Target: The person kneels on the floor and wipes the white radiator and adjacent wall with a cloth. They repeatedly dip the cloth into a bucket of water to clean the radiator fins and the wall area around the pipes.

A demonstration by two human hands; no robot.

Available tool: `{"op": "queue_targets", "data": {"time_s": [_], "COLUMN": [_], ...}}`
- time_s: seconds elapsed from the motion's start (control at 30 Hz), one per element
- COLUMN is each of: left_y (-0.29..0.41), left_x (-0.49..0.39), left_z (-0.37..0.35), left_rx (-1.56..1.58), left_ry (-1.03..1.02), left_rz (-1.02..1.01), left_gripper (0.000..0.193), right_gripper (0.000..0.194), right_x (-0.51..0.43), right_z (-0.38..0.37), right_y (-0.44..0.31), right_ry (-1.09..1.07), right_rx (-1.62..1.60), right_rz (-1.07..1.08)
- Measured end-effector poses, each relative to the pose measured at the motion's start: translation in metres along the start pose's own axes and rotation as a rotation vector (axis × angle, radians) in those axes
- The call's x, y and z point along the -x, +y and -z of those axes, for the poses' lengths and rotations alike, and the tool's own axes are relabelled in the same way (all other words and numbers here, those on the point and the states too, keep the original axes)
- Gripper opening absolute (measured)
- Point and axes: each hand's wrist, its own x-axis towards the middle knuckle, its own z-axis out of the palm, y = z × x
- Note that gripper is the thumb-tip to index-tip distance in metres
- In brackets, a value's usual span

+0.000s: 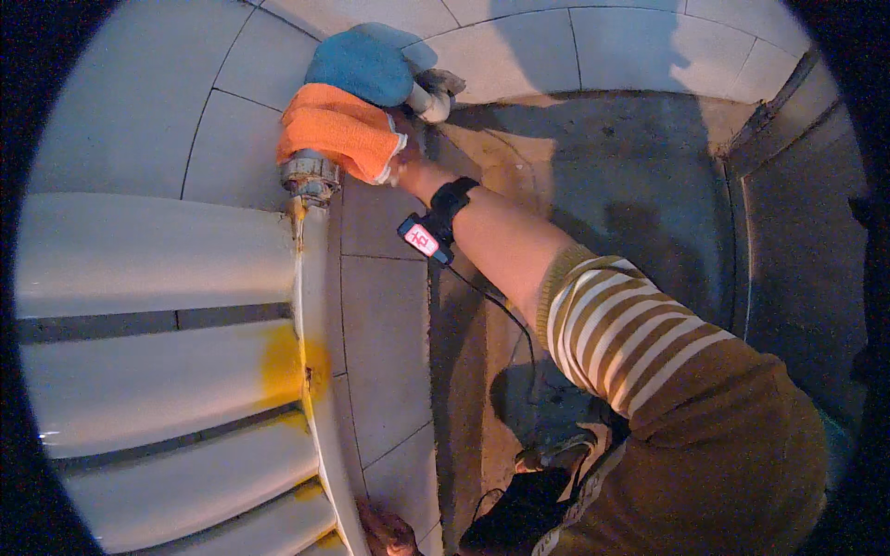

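My right hand (407, 163) reaches up to the top corner of a white bar radiator (160, 257). An orange terry cloth (334, 128) with a white hem covers most of the hand, and its fingers are hidden. The cloth lies around the pipe just above a corroded metal union nut (310, 174). Touching the cloth from above is a rounded blue thing (361, 62), perhaps fabric. At the bottom edge, my left hand (386, 532) shows dark and partly cut off, beside the radiator's upright. Its fingers are unclear.
Yellow stains (295, 365) mark the radiator's upright and bar ends. Behind the blue thing a white pipe elbow (432, 105) meets a greyish fitting. My right wrist wears a black strap (452, 198) with a small labelled device and a cable. Tiled wall (382, 313) runs behind; a dark door panel (799, 229) stands at right.
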Motion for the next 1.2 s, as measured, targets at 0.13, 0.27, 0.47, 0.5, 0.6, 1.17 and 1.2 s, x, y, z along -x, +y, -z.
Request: {"op": "queue_targets", "data": {"time_s": [0.13, 0.27, 0.47, 0.5, 0.6, 1.17, 1.2], "left_y": [-0.015, 0.021, 0.08, 0.077, 0.049, -0.014, -0.017], "left_x": [0.0, 0.003, 0.014, 0.014, 0.001, -0.021, -0.021], "left_z": [-0.003, 0.014, 0.043, 0.044, 0.034, 0.007, 0.004], "left_rx": [0.246, 0.419, 0.542, 0.806, 1.596, 2.332, 2.349], "left_ry": [-0.094, -0.138, -0.103, -0.081, 0.006, 0.006, 0.012], "left_rz": [0.148, 0.346, 0.462, 0.583, 0.942, 1.443, 1.458], "left_gripper": [0.033, 0.033, 0.035, 0.036, 0.038, 0.032, 0.032], "right_gripper": [0.035, 0.044, 0.046, 0.047, 0.049, 0.053, 0.051], "right_x": [-0.006, 0.018, 0.044, 0.036, 0.008, 0.06, 0.067], "right_z": [0.014, 0.042, 0.022, 0.016, -0.003, 0.054, 0.055], "right_y": [0.062, 0.091, 0.039, 0.026, -0.003, -0.024, -0.027], "right_ry": [0.08, -0.357, 0.092, 0.116, 0.102, -0.036, 0.019], "right_rx": [0.137, 0.23, 0.171, 0.142, -0.672, 0.239, 0.182], "right_rz": [0.23, -0.402, -0.32, -0.281, -0.275, -0.336, -0.29]}}
